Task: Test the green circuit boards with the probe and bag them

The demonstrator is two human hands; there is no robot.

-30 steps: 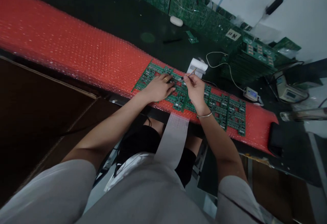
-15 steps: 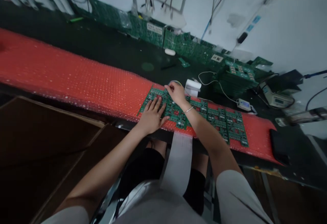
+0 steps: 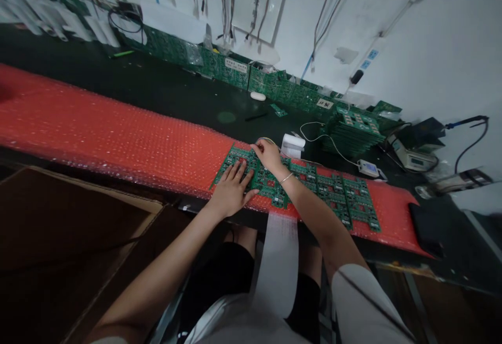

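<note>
Green circuit boards [image 3: 358, 203] lie in a row on red bubble wrap [image 3: 137, 135] along the bench's front edge. My left hand [image 3: 231, 193] rests flat on the leftmost board [image 3: 224, 165], fingers spread. Crossing in from the right, my right hand [image 3: 269, 156] is closed in a pinch at the back edge of the boards, near where the left ones meet. A thin yellowish curved line, perhaps a wire, shows just behind its fingers. What the fingertips hold is too small and partly hidden to name.
Behind my right hand is a white paper roll [image 3: 294, 144]; a white strip [image 3: 277, 260] hangs over my lap. Stacked boards [image 3: 353, 132], a small white device [image 3: 368, 168] with a cable and a black pouch [image 3: 425, 229] are rightward. An open cardboard box [image 3: 78, 229] stands lower left.
The whole view has shifted slightly, with the bench lower in the picture. Both hands keep nearly the same places on the boards, the left flat and the right pinched.
</note>
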